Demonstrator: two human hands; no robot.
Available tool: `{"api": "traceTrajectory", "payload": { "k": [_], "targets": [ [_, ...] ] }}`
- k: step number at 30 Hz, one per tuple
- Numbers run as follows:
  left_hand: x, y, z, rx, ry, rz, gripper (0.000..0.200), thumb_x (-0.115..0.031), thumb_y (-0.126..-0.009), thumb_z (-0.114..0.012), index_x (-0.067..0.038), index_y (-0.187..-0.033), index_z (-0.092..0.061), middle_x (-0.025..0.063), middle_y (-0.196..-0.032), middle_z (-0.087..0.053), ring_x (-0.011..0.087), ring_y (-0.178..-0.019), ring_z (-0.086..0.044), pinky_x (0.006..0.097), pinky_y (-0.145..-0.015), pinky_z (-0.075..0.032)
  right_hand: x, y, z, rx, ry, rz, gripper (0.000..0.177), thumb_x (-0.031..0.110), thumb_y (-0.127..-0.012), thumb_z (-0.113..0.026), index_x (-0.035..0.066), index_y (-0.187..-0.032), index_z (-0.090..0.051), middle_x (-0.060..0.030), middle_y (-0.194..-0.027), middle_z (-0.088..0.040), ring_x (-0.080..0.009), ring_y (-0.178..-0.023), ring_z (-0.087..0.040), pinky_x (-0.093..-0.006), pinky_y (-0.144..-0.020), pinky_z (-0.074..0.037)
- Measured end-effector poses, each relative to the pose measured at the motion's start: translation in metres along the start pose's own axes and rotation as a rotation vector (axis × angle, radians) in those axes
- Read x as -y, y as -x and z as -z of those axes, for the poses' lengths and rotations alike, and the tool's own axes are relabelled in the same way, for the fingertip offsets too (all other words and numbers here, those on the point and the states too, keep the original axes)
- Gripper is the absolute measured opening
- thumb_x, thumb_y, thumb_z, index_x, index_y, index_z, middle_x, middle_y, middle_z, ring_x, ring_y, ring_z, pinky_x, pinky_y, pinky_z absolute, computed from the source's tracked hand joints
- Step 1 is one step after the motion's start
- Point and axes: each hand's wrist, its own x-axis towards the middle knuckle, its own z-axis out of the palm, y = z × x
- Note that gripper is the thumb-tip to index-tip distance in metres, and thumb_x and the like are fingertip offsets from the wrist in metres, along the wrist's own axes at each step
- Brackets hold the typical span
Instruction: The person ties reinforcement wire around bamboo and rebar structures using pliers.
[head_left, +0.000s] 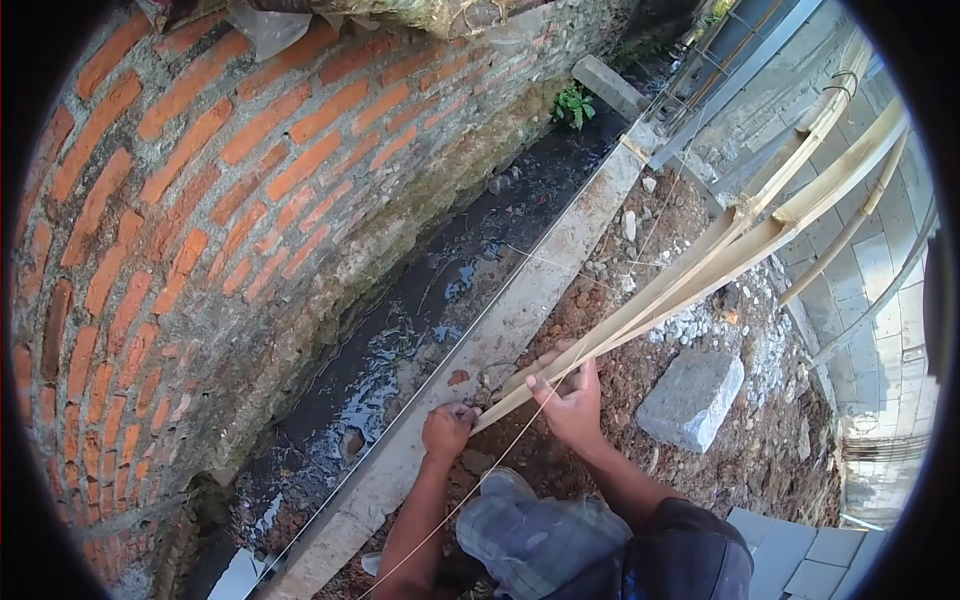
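A long split bamboo pole (690, 270) runs from the upper right down to my hands. Its pieces spread apart toward the far end and come together near me. My left hand (449, 432) is closed at the narrow lower end of the bamboo, above the concrete beam. Farther up the same bamboo, my right hand (572, 405) is wrapped round it with the thumb on the near side. A thin string (500, 460) passes close to my right hand. My knees are bent just below the hands.
A concrete beam (510, 330) borders a ditch of dark water (400, 345) beside a brick wall (200, 180). On the rubble soil lies a grey block (690, 398). Metal posts (730, 75) stand at the upper right, and a curved bamboo stick (850, 235) leans near the block wall.
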Motion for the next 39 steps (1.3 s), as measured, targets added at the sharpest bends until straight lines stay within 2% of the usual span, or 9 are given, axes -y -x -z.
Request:
{"api": "traceTrajectory", "payload": {
  "k": [6,12,17,20,22,28,30,33,39],
  "targets": [
    [-0.006,0.009,0.000,-0.072,0.101,0.028,0.024,-0.032,-0.078,-0.070,-0.010,-0.089,-0.073,0.0091,-0.078,-0.071,0.0243,-0.074,-0.069,0.0353,-0.069,-0.051,-0.006,0.000,0.002,0.002,-0.001,0.004,0.060,0.001,-0.082,-0.070,0.004,-0.129,-0.034,-0.0087,-0.106,-0.052,-0.0165,-0.096,-0.057,-0.0308,-0.082,-0.052],
    [0.003,0.011,0.003,-0.040,0.266,0.001,0.024,-0.027,-0.078,-0.071,-0.006,-0.089,-0.072,0.0098,-0.079,-0.071,0.0228,-0.075,-0.069,0.0337,-0.071,-0.052,0.001,0.002,0.001,0.005,-0.013,0.013,0.069,0.006,-0.081,-0.073,0.003,-0.134,-0.031,-0.0098,-0.109,-0.051,-0.0176,-0.101,-0.055,-0.0313,-0.084,-0.052],
    [0.001,0.018,0.006,-0.100,0.260,-0.029,0.022,-0.024,-0.078,-0.070,-0.006,-0.089,-0.072,0.0108,-0.082,-0.071,0.0234,-0.076,-0.069,0.0342,-0.072,-0.052,-0.004,-0.001,0.002,0.011,0.031,0.069,0.075,0.007,-0.080,-0.074,0.002,-0.138,-0.027,-0.0104,-0.111,-0.050,-0.0184,-0.104,-0.054,-0.0315,-0.084,-0.052],
    [0.006,0.018,0.005,-0.118,0.217,-0.049,0.021,-0.025,-0.078,-0.070,-0.007,-0.088,-0.072,0.0122,-0.083,-0.070,0.0263,-0.077,-0.068,0.0356,-0.073,-0.051,-0.003,-0.001,0.001,0.013,0.053,0.071,0.072,0.007,-0.080,-0.074,0.002,-0.136,-0.030,-0.0102,-0.110,-0.051,-0.0178,-0.102,-0.055,-0.0316,-0.084,-0.052],
    [0.005,0.017,0.006,-0.122,0.176,-0.074,0.021,-0.025,-0.077,-0.070,-0.007,-0.087,-0.072,0.0131,-0.083,-0.070,0.0282,-0.078,-0.067,0.0363,-0.074,-0.051,-0.009,0.000,0.003,0.015,-0.043,-0.009,0.064,0.005,-0.080,-0.073,0.002,-0.130,-0.034,-0.0094,-0.107,-0.053,-0.0170,-0.098,-0.057,-0.0311,-0.083,-0.052],
    [-0.009,0.018,0.013,-0.002,0.018,-0.018,0.020,-0.028,-0.077,-0.068,-0.010,-0.084,-0.073,0.0132,-0.089,-0.069,0.0325,-0.084,-0.065,0.0396,-0.077,-0.050,-0.009,-0.002,0.002,-0.007,-0.001,0.021,0.047,-0.001,-0.081,-0.069,0.003,-0.118,-0.040,-0.0081,-0.101,-0.055,-0.0149,-0.091,-0.059,-0.0289,-0.079,-0.053],
    [-0.010,0.018,0.011,-0.047,-0.067,-0.022,0.020,-0.029,-0.078,-0.066,-0.011,-0.084,-0.072,0.0130,-0.092,-0.069,0.0332,-0.087,-0.065,0.0420,-0.078,-0.050,-0.007,-0.003,0.001,-0.009,0.014,0.032,0.046,-0.002,-0.080,-0.068,0.003,-0.117,-0.040,-0.0080,-0.101,-0.055,-0.0144,-0.090,-0.059,-0.0287,-0.078,-0.053],
    [-0.008,0.017,0.011,-0.006,-0.048,-0.003,0.020,-0.029,-0.078,-0.065,-0.011,-0.084,-0.071,0.0137,-0.094,-0.068,0.0343,-0.090,-0.064,0.0434,-0.079,-0.049,-0.009,-0.002,0.002,-0.016,0.022,0.036,0.046,-0.003,-0.080,-0.068,0.003,-0.117,-0.041,-0.0078,-0.100,-0.056,-0.0137,-0.090,-0.059,-0.0282,-0.078,-0.053],
    [-0.003,0.016,0.004,-0.032,-0.028,0.005,0.020,-0.030,-0.077,-0.066,-0.011,-0.083,-0.072,0.0142,-0.092,-0.069,0.0356,-0.088,-0.065,0.0446,-0.078,-0.050,-0.008,-0.002,0.002,-0.023,0.021,0.041,0.046,-0.003,-0.079,-0.069,0.003,-0.116,-0.041,-0.0075,-0.099,-0.056,-0.0137,-0.089,-0.060,-0.0281,-0.077,-0.054]
  ]
}}
